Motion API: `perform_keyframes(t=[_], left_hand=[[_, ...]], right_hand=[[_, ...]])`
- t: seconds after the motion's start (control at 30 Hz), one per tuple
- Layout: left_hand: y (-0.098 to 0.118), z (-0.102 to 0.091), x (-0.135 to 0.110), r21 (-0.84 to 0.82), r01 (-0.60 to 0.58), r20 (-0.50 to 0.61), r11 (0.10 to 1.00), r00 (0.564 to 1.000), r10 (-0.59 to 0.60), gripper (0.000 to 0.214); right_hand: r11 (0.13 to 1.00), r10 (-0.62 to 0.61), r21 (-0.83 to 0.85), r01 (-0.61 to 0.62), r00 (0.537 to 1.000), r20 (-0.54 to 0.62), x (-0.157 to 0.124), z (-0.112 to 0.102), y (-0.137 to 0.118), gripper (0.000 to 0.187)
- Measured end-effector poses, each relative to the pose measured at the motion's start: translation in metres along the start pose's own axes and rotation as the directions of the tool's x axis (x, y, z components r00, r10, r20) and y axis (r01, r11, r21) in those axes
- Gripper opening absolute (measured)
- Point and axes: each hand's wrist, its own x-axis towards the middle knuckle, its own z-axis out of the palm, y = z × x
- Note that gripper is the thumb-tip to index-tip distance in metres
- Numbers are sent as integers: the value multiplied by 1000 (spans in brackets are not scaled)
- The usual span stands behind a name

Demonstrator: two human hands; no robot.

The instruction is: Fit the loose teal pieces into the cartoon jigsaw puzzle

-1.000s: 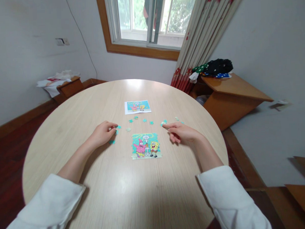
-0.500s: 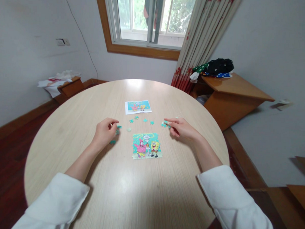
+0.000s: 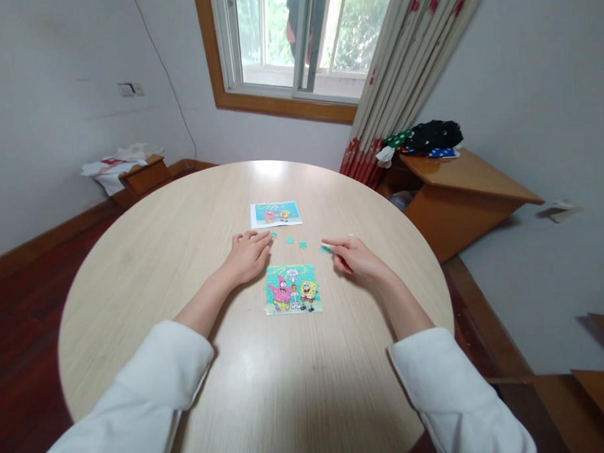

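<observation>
A partly assembled cartoon jigsaw puzzle (image 3: 292, 289) lies on the round wooden table (image 3: 182, 211). My left hand (image 3: 247, 255) rests flat on the table just left of the puzzle's top edge, fingers stretched toward loose teal pieces (image 3: 295, 242); it covers the pieces that lay there. My right hand (image 3: 351, 256) sits to the right of the puzzle, thumb and forefinger pinched on a small teal puzzle piece (image 3: 326, 247). A printed reference picture (image 3: 275, 213) lies farther back.
A wooden desk (image 3: 454, 181) with a heap of dark and dotted cloth (image 3: 422, 138) stands to the right, beside a patterned curtain (image 3: 400, 71). A low wooden stand with papers (image 3: 126, 170) is at the far left. A window (image 3: 295, 42) is behind the table.
My left hand has slid right across the table, from the scattered pieces at the left to the puzzle's top left, and flattened. My right hand stayed by the pieces, pinching one.
</observation>
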Motion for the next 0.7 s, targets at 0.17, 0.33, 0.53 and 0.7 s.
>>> perform_keyframes(t=[0.17, 0.33, 0.53, 0.7], left_hand=[[7, 5, 10, 33, -25, 45, 999, 999, 23, 41], [8, 7, 11, 18, -12, 23, 1000, 1000, 11, 36], [4, 10, 12, -51, 99, -88, 994, 991, -103, 32], [1, 13, 12, -4, 145, -50, 989, 988, -145, 30]], right_hand=[[1000, 6, 20, -6, 1000, 23, 0, 2, 4, 57], [1000, 14, -5, -13, 999, 39, 0, 0, 4, 59], [1000, 13, -10, -13, 1000, 27, 1, 1, 5, 57], [1000, 30, -3, -30, 999, 25, 0, 2, 4, 55]])
